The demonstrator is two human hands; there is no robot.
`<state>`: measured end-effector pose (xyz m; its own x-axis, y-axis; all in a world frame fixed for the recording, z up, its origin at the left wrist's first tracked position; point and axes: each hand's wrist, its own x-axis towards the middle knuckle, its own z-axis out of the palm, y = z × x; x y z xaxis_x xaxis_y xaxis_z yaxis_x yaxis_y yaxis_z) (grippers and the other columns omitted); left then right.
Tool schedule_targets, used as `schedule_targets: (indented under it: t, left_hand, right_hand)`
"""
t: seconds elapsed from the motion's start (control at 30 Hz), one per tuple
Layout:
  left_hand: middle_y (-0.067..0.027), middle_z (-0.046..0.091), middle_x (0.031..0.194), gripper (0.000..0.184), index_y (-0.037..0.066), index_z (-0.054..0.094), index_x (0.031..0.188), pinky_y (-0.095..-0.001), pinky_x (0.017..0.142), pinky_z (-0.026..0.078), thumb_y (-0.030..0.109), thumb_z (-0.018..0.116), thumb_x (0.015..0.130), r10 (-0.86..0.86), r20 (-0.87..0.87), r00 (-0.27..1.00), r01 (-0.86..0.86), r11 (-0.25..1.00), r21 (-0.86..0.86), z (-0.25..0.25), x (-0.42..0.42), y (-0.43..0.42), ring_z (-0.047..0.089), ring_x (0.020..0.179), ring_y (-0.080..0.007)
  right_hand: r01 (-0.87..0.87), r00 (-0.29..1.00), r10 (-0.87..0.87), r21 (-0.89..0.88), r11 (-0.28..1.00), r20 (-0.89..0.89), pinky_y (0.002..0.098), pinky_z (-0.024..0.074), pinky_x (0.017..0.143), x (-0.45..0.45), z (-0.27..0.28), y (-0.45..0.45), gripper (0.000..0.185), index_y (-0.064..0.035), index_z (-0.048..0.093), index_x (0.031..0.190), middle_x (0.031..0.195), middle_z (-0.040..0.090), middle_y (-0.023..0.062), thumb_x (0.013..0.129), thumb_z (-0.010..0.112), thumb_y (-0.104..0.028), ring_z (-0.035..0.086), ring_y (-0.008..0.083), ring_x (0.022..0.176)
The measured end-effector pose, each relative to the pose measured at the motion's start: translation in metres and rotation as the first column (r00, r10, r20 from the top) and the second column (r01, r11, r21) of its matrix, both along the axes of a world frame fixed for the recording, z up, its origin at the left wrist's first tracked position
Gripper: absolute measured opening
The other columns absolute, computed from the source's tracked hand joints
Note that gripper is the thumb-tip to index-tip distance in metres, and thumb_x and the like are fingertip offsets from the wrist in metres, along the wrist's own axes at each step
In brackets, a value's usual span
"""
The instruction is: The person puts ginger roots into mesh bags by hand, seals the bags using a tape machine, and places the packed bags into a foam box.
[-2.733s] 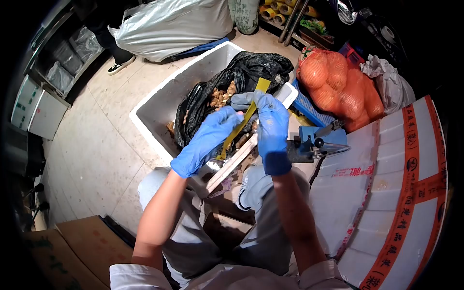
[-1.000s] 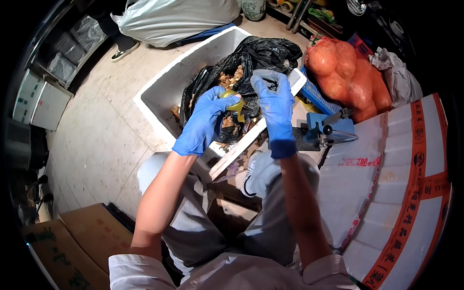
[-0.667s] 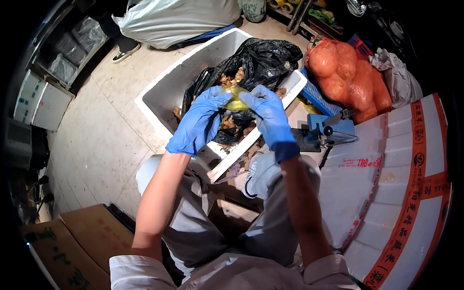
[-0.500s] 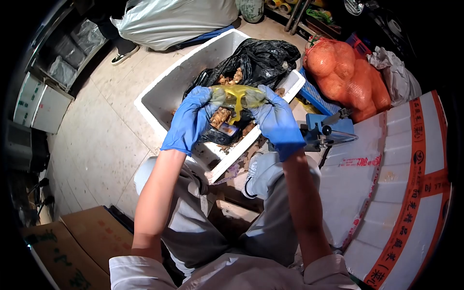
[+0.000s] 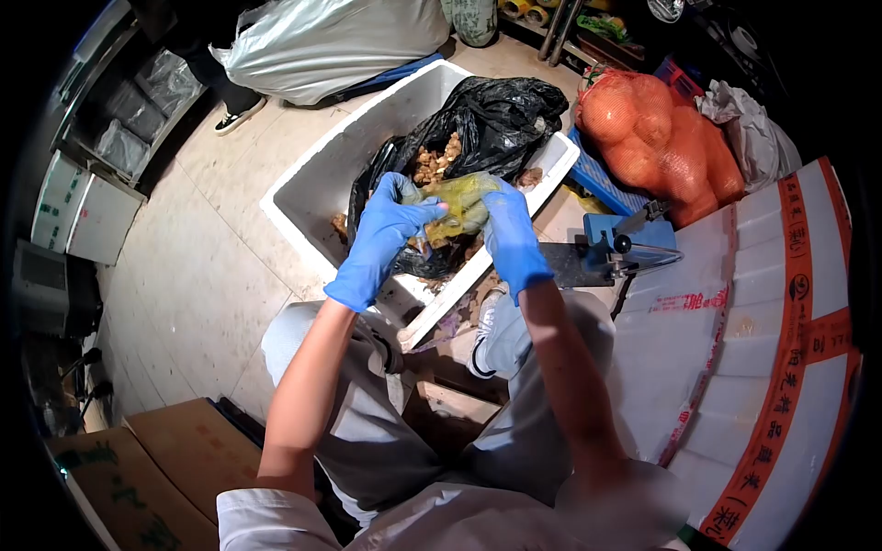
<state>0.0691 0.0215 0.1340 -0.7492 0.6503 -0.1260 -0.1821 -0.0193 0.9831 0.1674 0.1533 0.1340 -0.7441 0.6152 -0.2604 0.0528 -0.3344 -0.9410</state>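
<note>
Both my hands wear blue gloves and are over a white foam box (image 5: 308,220). A yellow, see-through mesh bag (image 5: 462,195) is bunched up between them. My left hand (image 5: 390,228) is closed on the bag's left side, its fingers bent across the front. My right hand (image 5: 511,230) grips the right end, with the fingertips partly hidden by the bag. Below and behind lie knobbly ginger roots (image 5: 435,160) in an opened black plastic bag (image 5: 501,115) inside the box. Whether the mesh bag contains anything is unclear.
A blue clamp-like tool with a lever (image 5: 617,246) stands right of the box. Beyond it, orange net sacks (image 5: 634,119) rest by a blue crate (image 5: 602,174). White taped boxes (image 5: 698,349) fill the right side. Cardboard (image 5: 175,459) lies lower left. Another person's shoe (image 5: 241,116) shows upper left.
The yellow mesh bag was stretched taut between my hands and is now gathered and crumpled. My left hand has turned inward across it, and the right hand has moved slightly lower and left.
</note>
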Motion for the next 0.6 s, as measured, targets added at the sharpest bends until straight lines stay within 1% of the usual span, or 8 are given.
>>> schedule_targets:
  t: [0.1,0.13,0.17,0.23,0.37,0.43,0.5,0.6]
  left_hand:
    - [0.0007,0.054,0.073,0.012,0.003,0.053,0.081,-0.0191,0.060,0.042,0.014,0.059,0.080,0.014,-0.264,0.964,-0.065,0.980,-0.187,-0.016,-0.008,-0.002,0.050,0.067,-0.0050]
    - [0.0007,0.053,0.072,0.013,0.002,0.054,0.083,-0.0183,0.060,0.041,0.014,0.057,0.081,0.028,-0.315,0.949,-0.114,0.959,-0.259,-0.016,-0.010,-0.003,0.050,0.067,-0.0046]
    - [0.0008,0.052,0.070,0.014,0.002,0.054,0.086,-0.0174,0.060,0.040,0.015,0.056,0.082,0.036,-0.367,0.930,-0.165,0.931,-0.326,-0.015,-0.011,-0.003,0.049,0.067,-0.0042]
    - [-0.0015,0.054,0.070,0.016,0.000,0.055,0.089,-0.0176,0.060,0.043,0.013,0.047,0.085,0.112,-0.378,0.919,-0.214,0.947,-0.240,-0.017,-0.014,-0.001,0.052,0.064,-0.0065]
    - [-0.0049,0.052,0.062,0.021,0.002,0.049,0.080,-0.0206,0.042,0.042,0.014,0.034,0.089,0.116,0.655,0.747,-0.279,0.949,0.150,0.037,-0.002,-0.004,0.050,0.048,-0.0120]
    - [-0.0038,0.052,0.062,0.020,0.002,0.050,0.081,-0.0187,0.038,0.036,0.014,0.036,0.089,-0.067,0.574,0.816,-0.168,0.923,0.346,0.009,-0.017,-0.010,0.044,0.043,-0.0096]
    - [-0.0018,0.049,0.063,0.014,0.005,0.051,0.082,-0.0191,0.041,0.038,0.016,0.043,0.087,-0.420,0.541,0.729,0.071,0.832,0.550,0.000,-0.019,-0.007,0.043,0.045,-0.0072]
    - [0.0004,0.049,0.065,0.017,0.005,0.050,0.078,-0.0178,0.044,0.035,0.010,0.066,0.072,-0.111,0.102,0.989,0.118,0.991,-0.062,0.023,0.005,0.003,0.044,0.053,-0.0046]
  right_hand:
    - [-0.116,0.956,0.293,0.907,0.404,-0.008,0.0356,0.0486,0.075,0.005,-0.001,0.001,0.024,0.0046,0.052,0.099,0.089,0.059,0.0126,0.082,0.039,-0.006,0.058,0.0249,0.078]
    - [-0.188,0.934,0.237,0.195,0.963,-0.267,0.0355,0.0474,0.077,-0.001,0.000,-0.007,0.024,0.0045,0.052,0.099,0.091,0.058,0.0126,0.082,0.040,-0.008,0.057,0.0254,0.081]
    - [-0.259,0.930,-0.007,-0.670,0.696,-0.367,0.0354,0.0463,0.080,-0.004,0.000,-0.012,0.025,0.0045,0.051,0.100,0.093,0.058,0.0127,0.083,0.041,-0.010,0.057,0.0259,0.084]
    - [-0.286,0.920,-0.008,-0.685,0.670,-0.392,0.0346,0.0457,0.081,-0.005,0.013,-0.018,0.025,0.0047,0.051,0.100,0.094,0.058,0.0120,0.081,0.049,-0.011,0.057,0.0252,0.085]
    - [-0.415,0.896,0.310,-0.355,0.838,-0.317,0.0317,0.0455,0.077,-0.003,0.023,-0.015,0.026,0.0014,0.055,0.097,0.092,0.059,0.0114,0.076,0.058,-0.013,0.058,0.0228,0.083]
    - [-0.390,0.865,0.078,0.565,0.727,0.496,0.0273,0.0450,0.070,-0.014,0.012,-0.016,0.025,-0.0009,0.057,0.093,0.084,0.061,0.0111,0.074,0.060,-0.016,0.059,0.0190,0.080]
    - [-0.416,0.812,-0.039,0.623,0.663,0.583,0.0276,0.0442,0.064,-0.018,0.002,-0.007,0.024,-0.0027,0.058,0.091,0.077,0.060,0.0119,0.072,0.061,-0.017,0.059,0.0192,0.075]
    - [-0.270,0.941,0.119,0.492,0.828,0.316,0.0296,0.0439,0.064,-0.018,0.005,0.011,0.025,0.0027,0.056,0.093,0.081,0.059,0.0172,0.069,0.057,-0.007,0.058,0.0247,0.077]
